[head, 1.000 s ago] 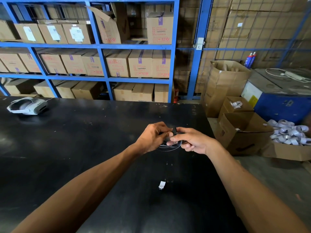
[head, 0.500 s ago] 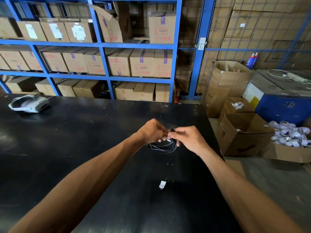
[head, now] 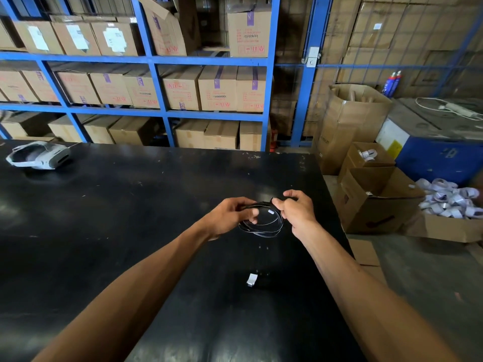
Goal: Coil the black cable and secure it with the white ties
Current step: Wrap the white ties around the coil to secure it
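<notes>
Black and glossy, a wide table fills the head camera's view, and everything else is placed against it. Above the table's right-hand part, two bare forearms reach forward from the bottom of the frame and meet at a coiled black cable, held as a loose round loop of several turns just over the surface. The left hand grips the loop's left side, its fingers curled around the strands with a fingertip showing inside the ring. The right hand pinches the loop's upper right edge between thumb and forefinger, the other fingers bent. A tiny white mark shows on the cable beside the right thumb; whether it is a tie cannot be told. Nearer the viewer, a small white tie lies on the table, well apart from the coil. At the table's far left corner rests a white headset. Behind the table stand blue shelves stacked with brown cardboard boxes. Off the table's right edge, open cartons sit on the floor, one heaped with white rolled strips.
</notes>
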{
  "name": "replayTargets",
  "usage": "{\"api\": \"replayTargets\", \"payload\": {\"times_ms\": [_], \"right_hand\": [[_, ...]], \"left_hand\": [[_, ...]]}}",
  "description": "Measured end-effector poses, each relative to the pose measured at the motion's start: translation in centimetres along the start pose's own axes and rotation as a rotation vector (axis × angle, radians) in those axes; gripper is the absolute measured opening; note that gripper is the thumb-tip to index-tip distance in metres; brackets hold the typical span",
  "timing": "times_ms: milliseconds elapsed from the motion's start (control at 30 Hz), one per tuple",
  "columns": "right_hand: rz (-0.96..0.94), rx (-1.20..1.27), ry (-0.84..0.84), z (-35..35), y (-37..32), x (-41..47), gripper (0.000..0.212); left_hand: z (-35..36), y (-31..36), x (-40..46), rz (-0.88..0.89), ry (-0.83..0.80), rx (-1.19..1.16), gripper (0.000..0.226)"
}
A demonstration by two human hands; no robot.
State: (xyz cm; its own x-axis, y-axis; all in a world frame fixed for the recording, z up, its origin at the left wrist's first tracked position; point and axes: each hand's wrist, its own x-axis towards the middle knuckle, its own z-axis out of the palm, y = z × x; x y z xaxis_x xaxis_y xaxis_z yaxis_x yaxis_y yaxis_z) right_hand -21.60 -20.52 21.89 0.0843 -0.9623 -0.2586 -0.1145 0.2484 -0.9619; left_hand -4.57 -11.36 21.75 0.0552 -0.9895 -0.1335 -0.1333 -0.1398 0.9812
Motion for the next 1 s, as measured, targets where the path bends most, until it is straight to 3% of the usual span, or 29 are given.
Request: {"api": "replayTargets", "payload": {"times_ms": [67, 167, 233, 267, 333, 400, 467, 500, 567, 600, 633, 700, 800, 900, 1000], "right_hand": [[-0.146, -0.152, -0.008, 0.2, 0.6, -0.1, 0.024], [-0.687, -0.57, -0.068, 0.3, 1.5, -0.9, 0.028], [-1.0, -0.799, -0.209, 0.0, 2.1, -1.2, 0.036], [-1.06, -0.929, -0.292, -0.2, 2.5, -1.4, 0.045], [-1.049, -1.137, -0.374, -0.6, 3.6, -1.9, 0.059], [-1.041, -1.168, -0.352, -0.5, 5.1, -1.9, 0.048], [-0.99, -1.149, -0.333, -0.1, 6.3, -2.0, 0.041], [-0.925, -1.137, -0.342, 0.1, 6.6, -2.0, 0.043], [-0.784, -1.108, -0.359, 0.5, 7.1, -1.6, 0.042], [-0.71, -1.1, -0.371, 0.7, 7.2, -1.3, 0.039], [-0.629, -1.092, -0.385, 1.0, 7.3, -1.0, 0.035], [-0.486, -1.078, -0.425, 1.5, 7.2, -0.4, 0.028], [-0.351, -1.107, -0.524, 2.2, 7.8, 0.6, 0.027], [-0.265, -1.088, -0.626, 2.4, 9.5, 1.5, 0.044], [-0.156, -1.014, -0.551, 2.0, 12.2, 2.3, 0.044]], "left_hand": [[0.8, -0.5, 0.3, -0.026, 0.123, -0.163, 0.009], [1.5, -0.9, 1.2, -0.17, 0.332, -0.273, 0.015], [1.2, -1.0, 1.8, -0.302, 0.387, -0.368, 0.017], [0.9, -1.0, 2.1, -0.364, 0.415, -0.44, 0.018], [0.5, -0.8, 2.4, -0.477, 0.455, -0.563, 0.021], [0.6, -1.0, 2.4, -0.575, 0.437, -0.66, 0.026], [1.1, -1.2, 1.7, -0.658, 0.357, -0.589, 0.024], [1.3, -1.5, 1.4, -0.668, 0.309, -0.418, 0.023], [1.6, -2.7, 1.0, -0.586, 0.267, 0.229, 0.046], [1.6, -3.2, 0.7, -0.455, 0.292, 0.5, 0.053], [1.7, -3.6, 0.3, -0.293, 0.284, 0.583, 0.055], [2.0, -4.4, -0.5, -0.125, 0.174, 0.464, 0.053], [1.7, -7.3, -0.5, -0.166, 0.11, 0.418, 0.045], [0.9, -10.6, -0.2, -0.236, 0.161, 0.455, 0.038], [-0.2, -13.8, 0.1, -0.339, 0.266, 0.455, 0.04]]}}
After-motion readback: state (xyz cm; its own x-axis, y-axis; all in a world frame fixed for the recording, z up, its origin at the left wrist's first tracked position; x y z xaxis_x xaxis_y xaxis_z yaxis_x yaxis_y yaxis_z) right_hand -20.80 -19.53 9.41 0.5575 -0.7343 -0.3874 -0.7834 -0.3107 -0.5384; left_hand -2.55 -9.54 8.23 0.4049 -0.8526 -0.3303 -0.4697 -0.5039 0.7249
